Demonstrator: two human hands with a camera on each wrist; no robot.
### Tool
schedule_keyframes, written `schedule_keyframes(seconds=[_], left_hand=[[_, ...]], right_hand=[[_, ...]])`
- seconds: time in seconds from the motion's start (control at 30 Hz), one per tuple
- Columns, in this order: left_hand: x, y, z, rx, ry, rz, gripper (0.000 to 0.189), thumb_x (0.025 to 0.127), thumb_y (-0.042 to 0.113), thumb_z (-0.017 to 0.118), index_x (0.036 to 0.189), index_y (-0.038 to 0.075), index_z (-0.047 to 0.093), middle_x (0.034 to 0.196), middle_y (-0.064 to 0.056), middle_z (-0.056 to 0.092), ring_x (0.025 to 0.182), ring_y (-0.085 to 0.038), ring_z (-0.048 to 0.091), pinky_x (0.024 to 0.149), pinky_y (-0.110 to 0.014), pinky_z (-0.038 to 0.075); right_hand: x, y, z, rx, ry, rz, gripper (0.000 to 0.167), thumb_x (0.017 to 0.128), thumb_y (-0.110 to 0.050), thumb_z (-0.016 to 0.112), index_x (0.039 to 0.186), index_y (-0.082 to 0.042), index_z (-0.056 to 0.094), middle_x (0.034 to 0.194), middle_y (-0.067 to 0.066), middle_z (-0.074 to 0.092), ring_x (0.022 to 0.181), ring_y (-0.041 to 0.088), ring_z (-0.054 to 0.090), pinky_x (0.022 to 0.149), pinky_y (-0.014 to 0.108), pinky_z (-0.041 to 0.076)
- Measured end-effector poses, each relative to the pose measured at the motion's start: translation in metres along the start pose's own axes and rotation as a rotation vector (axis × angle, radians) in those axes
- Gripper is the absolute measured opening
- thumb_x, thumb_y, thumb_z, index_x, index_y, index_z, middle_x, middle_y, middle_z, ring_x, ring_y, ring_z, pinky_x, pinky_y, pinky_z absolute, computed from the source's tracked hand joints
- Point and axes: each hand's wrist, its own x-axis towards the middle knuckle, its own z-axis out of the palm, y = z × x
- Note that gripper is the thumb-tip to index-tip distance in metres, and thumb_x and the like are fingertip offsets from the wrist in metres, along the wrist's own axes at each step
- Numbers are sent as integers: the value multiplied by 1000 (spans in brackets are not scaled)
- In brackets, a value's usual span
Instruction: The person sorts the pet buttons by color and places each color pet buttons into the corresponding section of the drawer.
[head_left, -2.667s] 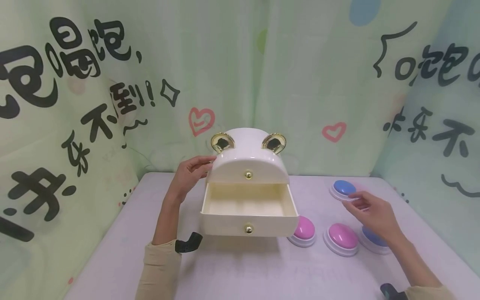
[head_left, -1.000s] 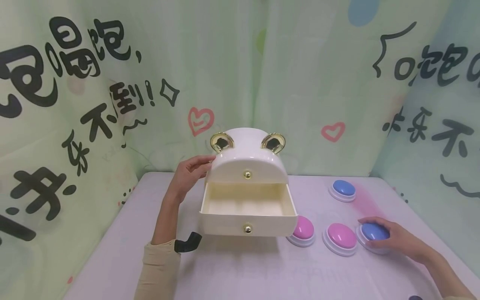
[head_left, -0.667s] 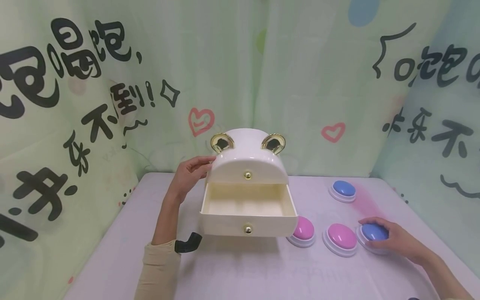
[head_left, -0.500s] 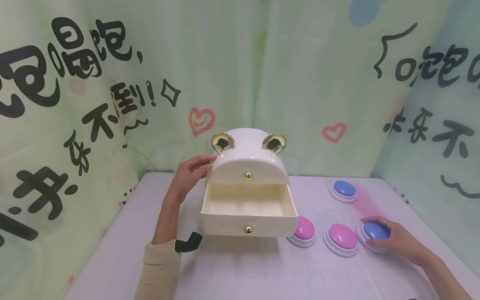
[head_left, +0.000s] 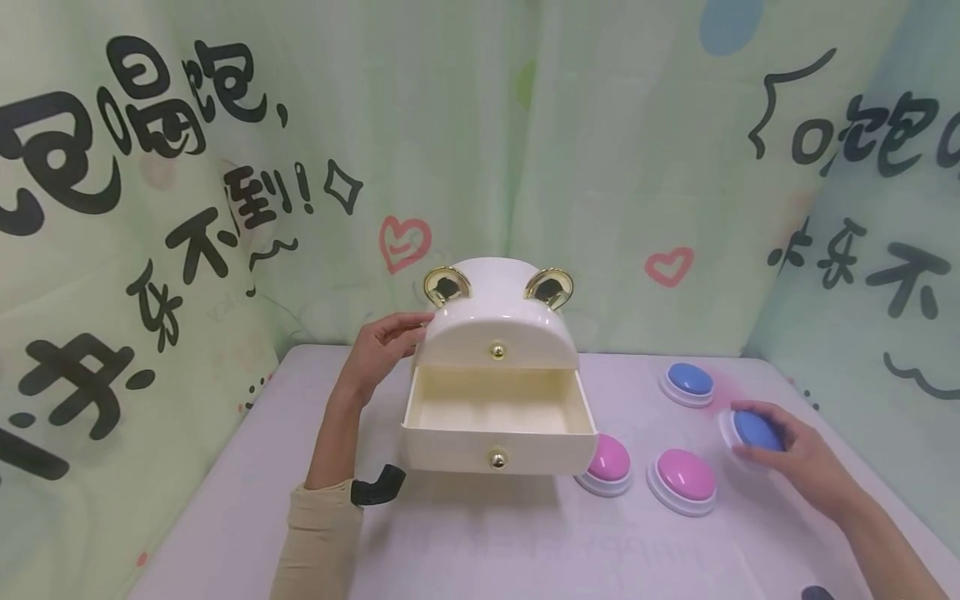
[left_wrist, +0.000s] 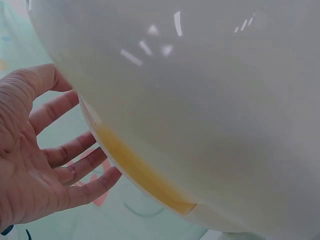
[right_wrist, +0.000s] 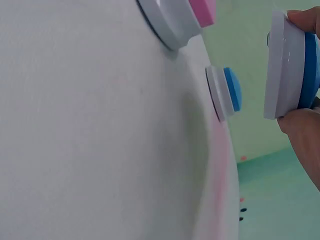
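Note:
My right hand [head_left: 806, 458] grips a round blue push button [head_left: 757, 431] with a white base, fingers and thumb on opposite sides. In the right wrist view the held button [right_wrist: 287, 70] hangs clear of the table, tilted on edge. My left hand [head_left: 375, 350] rests its fingertips against the left side of a white frog-shaped drawer box [head_left: 495, 287] with gold-rimmed eyes. Its fingers [left_wrist: 85, 165] are spread and nearly straight in the left wrist view. The box's lower drawer [head_left: 450, 450] is pulled out and its inside looks bare.
Another blue button [head_left: 691, 381] sits at the back right. Two pink buttons stand on the table [head_left: 600, 550]: one pink button [head_left: 686, 475] left of the right hand, one partly behind the drawer's right corner. A printed curtain [head_left: 585, 167] encloses the back and sides.
Since 2.7 s ago my right hand moved from beside the back blue button to the nearer one, gripped it and lifted it off the table. The left hand and box stay put.

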Motion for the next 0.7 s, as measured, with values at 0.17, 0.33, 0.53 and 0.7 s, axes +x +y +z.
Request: schedule_keyframes(seconds=[0.17,0.33,0.53,0.7], left_hand=[[0,1,0,4,3,-1,35,100,18,66,133,6,68,136,-12,65,116,-16,64,103,-53,51],[0,1,0,14,5,-1,35,100,19,67,133,6,68,136,-12,66,115,-16,65,99,-46,54],[0,0,-1,15,1,-1,35,100,19,66,133,5,68,137,-12,65,117,-18,64,101,-49,53],[1,-1,0,18,-1,3,35,100,19,66,133,5,68,137,-12,65,117,-18,64,101,-48,53]], right_hand=[[2,-17,2,36,47,-77,69,95,-19,74,157,-21,42,158,9,34,141,34,29,119,45,30],[2,-37,7,65,93,-224,68,89,-4,77,151,-15,49,138,-27,42,120,-6,36,89,2,31],[1,-66,13,148,81,-296,70,86,7,76,149,-10,51,140,-15,48,119,-1,43,89,6,39],[-2,-87,18,166,91,-320,69,84,10,76,147,-8,52,140,-14,50,119,5,45,89,8,42]])
